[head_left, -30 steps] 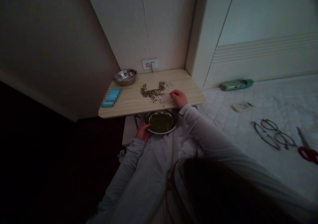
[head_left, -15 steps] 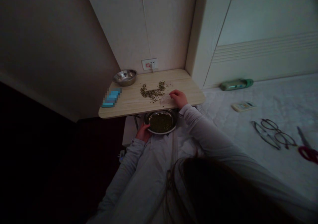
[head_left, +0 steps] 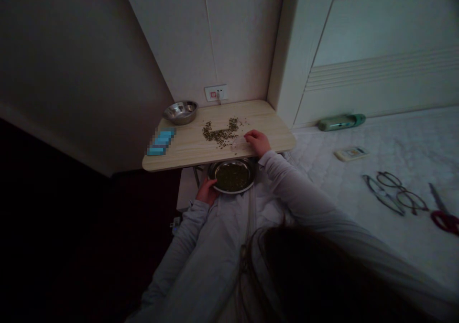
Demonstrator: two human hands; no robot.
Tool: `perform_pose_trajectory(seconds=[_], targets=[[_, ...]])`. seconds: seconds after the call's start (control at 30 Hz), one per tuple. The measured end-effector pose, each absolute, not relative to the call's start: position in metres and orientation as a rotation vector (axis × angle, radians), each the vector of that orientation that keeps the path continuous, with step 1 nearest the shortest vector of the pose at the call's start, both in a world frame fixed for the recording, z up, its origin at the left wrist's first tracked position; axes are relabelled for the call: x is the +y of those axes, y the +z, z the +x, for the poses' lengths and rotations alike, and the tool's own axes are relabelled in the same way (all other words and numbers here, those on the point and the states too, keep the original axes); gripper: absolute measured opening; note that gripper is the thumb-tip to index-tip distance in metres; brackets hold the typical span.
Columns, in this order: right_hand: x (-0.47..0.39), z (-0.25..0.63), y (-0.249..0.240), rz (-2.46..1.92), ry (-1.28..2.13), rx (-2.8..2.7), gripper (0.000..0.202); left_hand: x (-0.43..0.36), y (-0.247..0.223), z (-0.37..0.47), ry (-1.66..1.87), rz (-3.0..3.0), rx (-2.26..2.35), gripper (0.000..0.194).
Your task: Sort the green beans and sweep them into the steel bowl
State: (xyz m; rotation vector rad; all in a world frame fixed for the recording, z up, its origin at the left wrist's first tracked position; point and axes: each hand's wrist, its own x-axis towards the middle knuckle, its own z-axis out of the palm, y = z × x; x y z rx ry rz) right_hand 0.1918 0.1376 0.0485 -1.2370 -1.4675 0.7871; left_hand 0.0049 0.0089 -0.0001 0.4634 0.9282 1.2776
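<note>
My left hand (head_left: 207,192) is closed on the left rim of a shiny metal bowl (head_left: 247,187), which sits at my lap below the table's front edge. Inside the bowl lies a mass of small greenish grains (head_left: 232,176). Over the right part of the small wooden table (head_left: 182,153), my right hand (head_left: 258,142) pinches a thin, clear, plastic-looking piece (head_left: 239,144); its exact kind is hard to make out. Just left of that piece, loose dark green grains (head_left: 220,135) are spread on the tabletop in a rough U shape.
A second metal bowl (head_left: 181,113) stands at the table's back left, with a blurred blue object (head_left: 162,141) in front. On the white bed at right lie a green bottle-like object (head_left: 341,122), a remote control (head_left: 351,153), glasses (head_left: 411,200) and red-handled scissors (head_left: 444,220). A wall socket (head_left: 216,92) is behind.
</note>
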Motion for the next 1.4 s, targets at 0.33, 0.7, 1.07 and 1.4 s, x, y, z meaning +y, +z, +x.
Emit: perform_pose_trajectory(seconds=[0.33, 0.7, 1.07, 1.4], targets=[[0.1356, 0.1916, 0.0506, -1.249, 0.776, -1.469, 0.018, 0.0113, -0.0017, 0.0045, 1.263, 0.434, 0.945, 0.034], [0.1355, 0.1924, 0.0506, -1.250, 0.757, -1.483, 0.019, 0.0103, -0.0002, 0.0045, 1.255, 0.404, 0.966, 0.026], [0.1374, 0.1917, 0.0488, -1.228, 0.786, -1.464, 0.019, 0.0093, -0.0021, 0.0036, 1.264, 0.449, 0.935, 0.029], [0.1341, 0.1915, 0.0519, -1.222, 0.771, -1.474, 0.017, 0.0098, -0.0013, 0.0039, 1.257, 0.466, 0.933, 0.036]])
